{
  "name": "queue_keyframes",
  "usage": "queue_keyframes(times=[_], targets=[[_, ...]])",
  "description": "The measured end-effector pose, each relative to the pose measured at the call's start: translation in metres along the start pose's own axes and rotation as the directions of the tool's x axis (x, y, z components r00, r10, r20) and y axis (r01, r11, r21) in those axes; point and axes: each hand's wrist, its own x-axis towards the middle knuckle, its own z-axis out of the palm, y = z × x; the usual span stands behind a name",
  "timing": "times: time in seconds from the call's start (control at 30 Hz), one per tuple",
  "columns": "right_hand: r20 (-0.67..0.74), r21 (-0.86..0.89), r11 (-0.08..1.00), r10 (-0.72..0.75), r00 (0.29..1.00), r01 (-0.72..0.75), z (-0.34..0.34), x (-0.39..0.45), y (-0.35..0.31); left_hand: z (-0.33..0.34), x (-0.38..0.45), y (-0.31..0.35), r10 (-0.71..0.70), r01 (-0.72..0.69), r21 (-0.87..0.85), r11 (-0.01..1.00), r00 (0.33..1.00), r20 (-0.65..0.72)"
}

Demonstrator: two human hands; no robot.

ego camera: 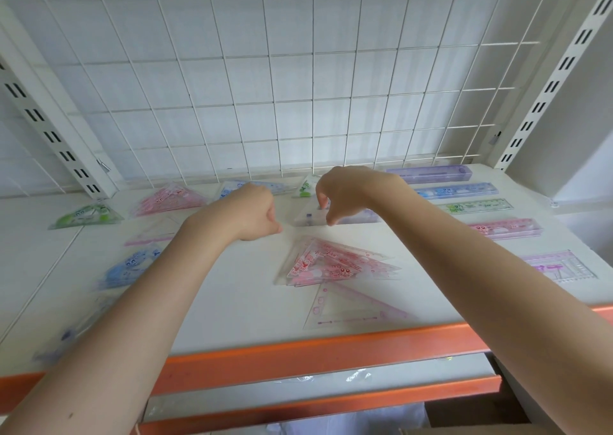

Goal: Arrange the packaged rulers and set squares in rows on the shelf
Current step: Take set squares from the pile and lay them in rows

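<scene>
Set squares in pink packets (335,263) lie fanned in a loose pile on the white shelf (232,302), just behind its orange front edge (298,355). Beyond the pile, the left hand (253,212) hovers curled, holding nothing I can see. The right hand (345,192) reaches farther back, fingertips pinching down onto a clear set square packet (311,219). I'd say she's squaring up that middle row; next comes straightening the pink pile.

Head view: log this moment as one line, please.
left hand: fist, holding nothing | right hand: fingertips on clear set square | pink set squares: piled mid-shelf | rulers: rowed right
</scene>
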Motion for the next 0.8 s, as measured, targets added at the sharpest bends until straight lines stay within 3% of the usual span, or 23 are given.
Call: queue_keyframes(times=[0.8], targets=[[-0.021, -0.036, 0.999, -0.019, 1.000, 0.018, 0.003, 0.002, -0.003, -0.002, -0.012, 0.001, -0.027, 0.027, 0.005, 1.000, 1.000, 0.007]])
